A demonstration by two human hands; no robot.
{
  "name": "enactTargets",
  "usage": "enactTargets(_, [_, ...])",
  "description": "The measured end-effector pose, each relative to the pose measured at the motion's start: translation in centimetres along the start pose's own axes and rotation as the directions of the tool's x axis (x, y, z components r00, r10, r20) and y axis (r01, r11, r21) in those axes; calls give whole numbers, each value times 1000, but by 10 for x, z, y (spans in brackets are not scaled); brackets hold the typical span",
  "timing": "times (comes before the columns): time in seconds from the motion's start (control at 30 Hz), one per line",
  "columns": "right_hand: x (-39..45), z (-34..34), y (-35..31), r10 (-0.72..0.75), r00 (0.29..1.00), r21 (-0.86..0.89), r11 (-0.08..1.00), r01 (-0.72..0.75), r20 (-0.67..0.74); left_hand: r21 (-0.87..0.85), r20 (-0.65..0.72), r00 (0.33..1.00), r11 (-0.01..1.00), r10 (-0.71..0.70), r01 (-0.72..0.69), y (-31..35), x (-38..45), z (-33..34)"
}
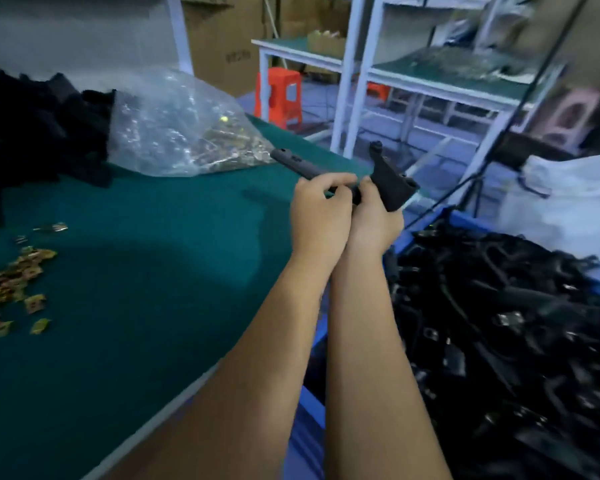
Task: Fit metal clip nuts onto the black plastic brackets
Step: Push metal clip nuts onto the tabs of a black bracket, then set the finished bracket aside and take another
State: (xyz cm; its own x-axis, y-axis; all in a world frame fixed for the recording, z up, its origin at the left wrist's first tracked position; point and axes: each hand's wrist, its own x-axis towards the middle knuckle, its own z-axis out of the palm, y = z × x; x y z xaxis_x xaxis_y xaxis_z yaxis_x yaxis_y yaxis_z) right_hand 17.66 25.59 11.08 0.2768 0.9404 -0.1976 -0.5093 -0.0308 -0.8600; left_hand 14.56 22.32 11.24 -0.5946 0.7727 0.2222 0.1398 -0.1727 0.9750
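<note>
Holding one black bracket (388, 181) up over the table (153, 271) edge, my left hand (321, 211) and right hand (374, 216) both curl round its middle. Seat any clip squarely; I can't see one between my fingers.

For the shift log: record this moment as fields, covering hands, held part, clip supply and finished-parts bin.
left hand: left hand grips the long arm of the black plastic bracket
right hand: right hand grips the same bracket beside its wide end
loose clips: gold metal clip nuts scattered on the green table mat
bulk supply: clear plastic bag of clips
bin: blue crate full of black brackets
</note>
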Motion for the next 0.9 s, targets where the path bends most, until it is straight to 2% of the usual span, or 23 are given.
enactTargets(0.1, [40, -53, -15, -51, 982, -33, 998, 46, -181, 25, 193, 980, 998, -53, 49, -13, -25, 56])
enactTargets(0.17, [58, -86, -17, -37, 960, -54, 998, 23, -278, 78, 313, 941, 991, -128, 108, -25, -43, 84])
enactTargets(0.3, [80, -140, -13, 33, 926, -74, 995, -66, -377, 231, 520, 800, 951, -299, 206, -46, -68, 110])
enactTargets(0.37, [90, -157, -20, 26, 911, -136, 987, -89, -412, 248, 600, 728, 942, -333, 226, -52, -74, 109])
enactTargets(0.4, [97, -163, -26, 6, 904, -156, 984, -81, -428, 259, 618, 712, 942, -332, 214, -54, -75, 106])
enactTargets(0.57, [132, -175, -63, -81, 874, -91, 995, 42, -479, 265, 587, 737, 940, -334, 215, -59, -66, 85])
enactTargets(0.7, [137, -160, -57, -17, 875, -57, 998, -12, -485, 136, 501, 825, 965, -261, 223, -59, -66, 79])
enactTargets(0.8, [117, -137, -35, -49, 868, -141, 990, -24, -495, 30, 429, 883, 980, -192, 199, -59, -71, 77])
enactTargets(0.9, [89, -110, -16, -121, 883, -213, 977, 25, -453, -25, 372, 914, 983, -160, 183, -55, -68, 69])
